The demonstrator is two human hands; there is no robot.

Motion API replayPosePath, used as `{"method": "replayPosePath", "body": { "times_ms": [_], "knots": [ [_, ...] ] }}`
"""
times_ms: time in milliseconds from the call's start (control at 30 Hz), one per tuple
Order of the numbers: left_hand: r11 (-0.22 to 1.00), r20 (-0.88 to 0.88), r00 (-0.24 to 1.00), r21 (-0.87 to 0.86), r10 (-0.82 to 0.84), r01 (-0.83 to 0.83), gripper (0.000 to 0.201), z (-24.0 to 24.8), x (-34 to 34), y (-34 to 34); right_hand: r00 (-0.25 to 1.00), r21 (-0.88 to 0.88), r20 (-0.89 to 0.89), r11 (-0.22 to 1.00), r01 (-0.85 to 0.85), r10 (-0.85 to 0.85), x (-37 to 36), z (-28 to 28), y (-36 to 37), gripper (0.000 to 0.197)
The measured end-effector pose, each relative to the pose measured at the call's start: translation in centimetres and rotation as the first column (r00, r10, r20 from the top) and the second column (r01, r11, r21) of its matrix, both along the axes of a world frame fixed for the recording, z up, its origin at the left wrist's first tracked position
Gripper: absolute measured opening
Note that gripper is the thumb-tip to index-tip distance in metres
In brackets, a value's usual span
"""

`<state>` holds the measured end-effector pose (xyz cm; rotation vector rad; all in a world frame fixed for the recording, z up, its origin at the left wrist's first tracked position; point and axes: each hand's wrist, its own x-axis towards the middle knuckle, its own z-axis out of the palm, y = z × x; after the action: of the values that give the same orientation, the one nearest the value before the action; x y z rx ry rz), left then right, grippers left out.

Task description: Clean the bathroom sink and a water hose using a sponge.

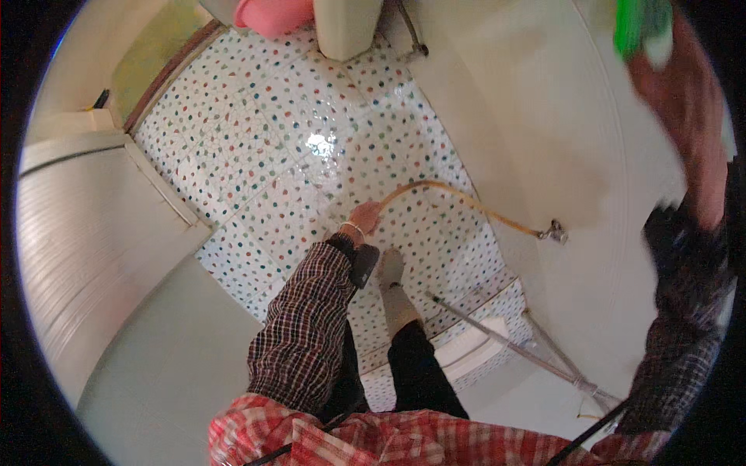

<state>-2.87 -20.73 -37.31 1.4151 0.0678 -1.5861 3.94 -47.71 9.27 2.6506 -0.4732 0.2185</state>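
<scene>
Head view: a speckled tile floor (202, 132) fills the middle, glinting just above centre, with a pale wall (513, 85) from 1 to 3 o'clock. At 9 o'clock stands a whitish ribbed panel (101, 256); at 12, a cream pillar (346, 27), with a pink plastic vessel (276, 15) just beside it toward 11. Thin grey metal legs (505, 339) slant at 4 o'clock. A yellowish hose (435, 183) arches from near the centre toward 3 o'clock. The right hand (670, 89), raised at 2 o'clock and blurred, grasps a green-and-white object (639, 27) whose kind I cannot tell. The left hand (365, 216), near the centre, has its fingers closed on the hose's near end. Smallest, at 3 o'clock, a metal tap (556, 231) on the wall meets the hose's far end.
</scene>
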Motion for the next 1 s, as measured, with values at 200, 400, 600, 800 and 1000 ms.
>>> {"method": "replayPosePath", "body": {
  "times_ms": [200,400,600,800,1000],
  "knots": [
    [0.950,-0.362,0.884,0.018,0.296,-0.311,0.025,-0.4,-1.7,-1.2,0.975,0.798,-0.094,0.601,-0.046,0.199,-14.7,-22.6,5.5,0.072],
    [0.940,-0.531,0.777,0.149,0.338,-0.307,0.024,-2.8,-6.2,-2.7,0.790,0.899,-0.431,-0.287,0.331,-0.437,-27.6,-42.7,15.2,0.061],
    [0.983,-0.551,0.815,0.063,0.178,-0.171,0.027,-3.9,-8.6,-3.0,0.580,0.909,-0.360,-0.415,0.042,-0.730,-29.0,-45.5,19.0,0.054],
    [0.888,-0.443,0.778,0.328,0.446,-0.322,0.025,-2.9,-10.4,-1.7,0.843,0.940,-0.290,-0.302,0.162,-0.452,-27.5,-45.6,18.5,0.054],
    [0.927,-0.393,0.872,0.342,0.291,-0.156,0.028,-3.5,-10.9,-1.6,0.851,0.916,-0.307,0.110,0.386,-0.427,-26.7,-52.1,15.5,0.057]
  ]
}}
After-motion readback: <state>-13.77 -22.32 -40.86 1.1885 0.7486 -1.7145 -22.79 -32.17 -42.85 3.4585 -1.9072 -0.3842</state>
